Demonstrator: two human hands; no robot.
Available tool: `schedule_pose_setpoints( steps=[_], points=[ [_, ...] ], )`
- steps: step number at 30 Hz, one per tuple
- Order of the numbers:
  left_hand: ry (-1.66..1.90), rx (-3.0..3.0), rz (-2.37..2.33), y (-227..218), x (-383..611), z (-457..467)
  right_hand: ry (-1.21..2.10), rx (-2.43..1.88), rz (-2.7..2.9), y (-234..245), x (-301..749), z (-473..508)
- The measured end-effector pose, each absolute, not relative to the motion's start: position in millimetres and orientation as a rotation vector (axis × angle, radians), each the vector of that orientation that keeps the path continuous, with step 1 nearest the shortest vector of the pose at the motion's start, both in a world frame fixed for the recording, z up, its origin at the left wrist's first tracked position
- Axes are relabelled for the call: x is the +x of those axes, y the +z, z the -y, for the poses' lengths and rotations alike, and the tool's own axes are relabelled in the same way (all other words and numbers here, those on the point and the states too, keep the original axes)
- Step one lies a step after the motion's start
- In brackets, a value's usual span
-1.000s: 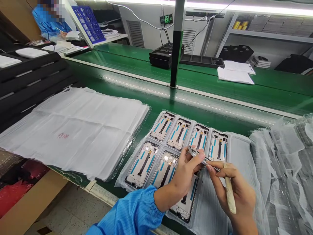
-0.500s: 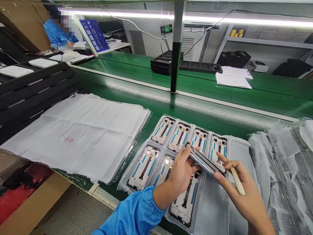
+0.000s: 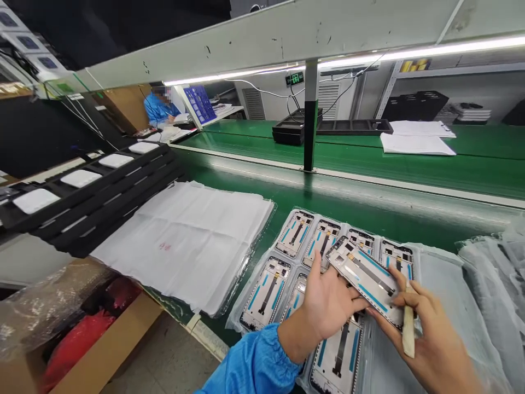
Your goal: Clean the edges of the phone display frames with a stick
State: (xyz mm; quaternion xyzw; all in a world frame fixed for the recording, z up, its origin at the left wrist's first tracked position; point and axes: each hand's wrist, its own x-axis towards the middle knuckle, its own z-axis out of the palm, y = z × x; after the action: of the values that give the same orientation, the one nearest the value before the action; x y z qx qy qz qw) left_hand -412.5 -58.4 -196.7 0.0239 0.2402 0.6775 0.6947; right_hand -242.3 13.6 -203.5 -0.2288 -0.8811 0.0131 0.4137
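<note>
A phone screen frame (image 3: 366,279), its inner side up with blue strips and a black flex cable, is tilted above a clear plastic tray (image 3: 276,254). My right hand (image 3: 426,323) grips its lower right end between thumb and fingers. A pale, flat-ended stick (image 3: 408,323) is also tucked in that hand's fingers. Palm up, my left hand (image 3: 330,298) has its thumb and fingers spread, with some fingertips beneath the frame's edge; whether they bear its weight I cannot tell. Several similar frames (image 3: 266,293) lie in the tray's pockets, partly hidden by my hands.
A stack of white-sheeted trays (image 3: 197,241) lies on the left of the green bench. Crumpled clear plastic (image 3: 496,273) is at the right. A dark post (image 3: 310,120) rises behind. Black racks (image 3: 123,186) stand far left; a person in blue (image 3: 158,106) sits beyond.
The phone frame has turned from nearly edge-on to showing its inner face. My left hand's thumb has come off it and the fingers have spread. The camera view has shifted left and up.
</note>
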Motion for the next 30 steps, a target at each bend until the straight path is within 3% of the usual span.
schedule_pose_setpoints(
  steps=[12,22,30],
  points=[
    [1.452,0.015,-0.558,-205,-408,57,0.478,-0.571,1.999,-194,-230,8],
    [1.471,0.051,-0.547,-204,-399,60,0.310,-0.533,2.102,-199,-260,24],
    [1.529,0.047,-0.520,-204,-398,59,0.421,-0.410,2.069,-203,-267,20]
  ],
)
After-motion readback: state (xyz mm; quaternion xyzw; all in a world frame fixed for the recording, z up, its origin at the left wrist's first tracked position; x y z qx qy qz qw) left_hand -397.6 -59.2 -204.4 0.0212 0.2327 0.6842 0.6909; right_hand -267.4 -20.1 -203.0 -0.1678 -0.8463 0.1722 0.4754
